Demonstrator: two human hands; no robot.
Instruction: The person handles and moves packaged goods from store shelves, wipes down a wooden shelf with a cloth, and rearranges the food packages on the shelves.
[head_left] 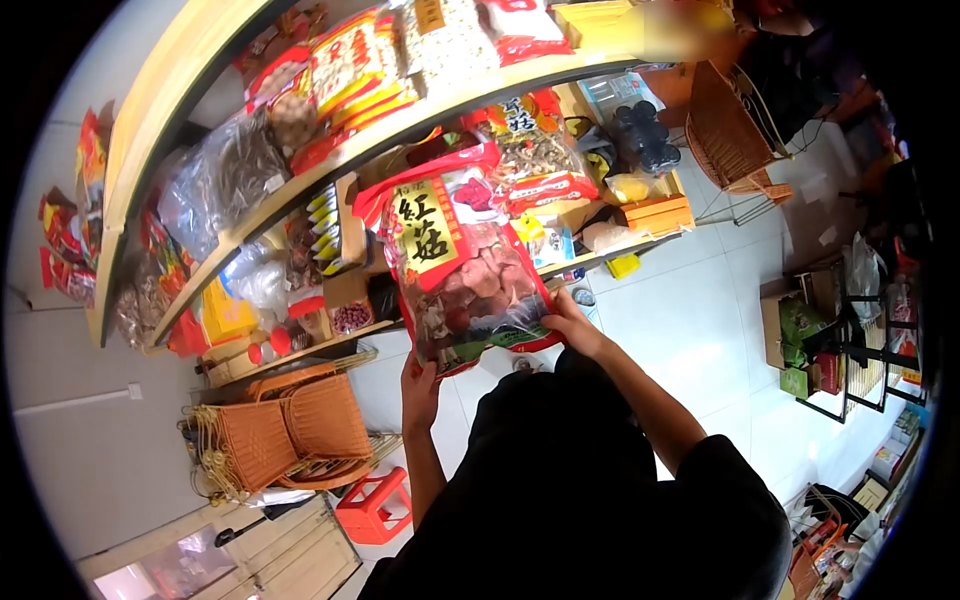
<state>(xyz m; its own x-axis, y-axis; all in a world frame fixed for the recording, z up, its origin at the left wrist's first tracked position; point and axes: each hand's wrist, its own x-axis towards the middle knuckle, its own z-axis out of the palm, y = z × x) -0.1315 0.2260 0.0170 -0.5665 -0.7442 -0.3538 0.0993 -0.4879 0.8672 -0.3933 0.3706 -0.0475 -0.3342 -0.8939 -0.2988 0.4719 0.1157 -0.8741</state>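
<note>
A large red bag (468, 265) with a yellow label and a clear window showing reddish dried pieces is held up in front of the shelves. My left hand (420, 392) grips its lower left corner. At its lower right corner, my right hand (576, 322) is closed on the edge. The bag's top reaches over the lower shelf, close to another red bag of dried mushrooms (535, 155).
A wooden shelf (350, 150) carries more packaged goods. Wicker chairs (285, 425) and a red stool (372, 505) stand at the lower left. Another wicker chair (722, 125) is at the upper right, near a partly visible person. A rack with boxes (865, 340) stands at the right.
</note>
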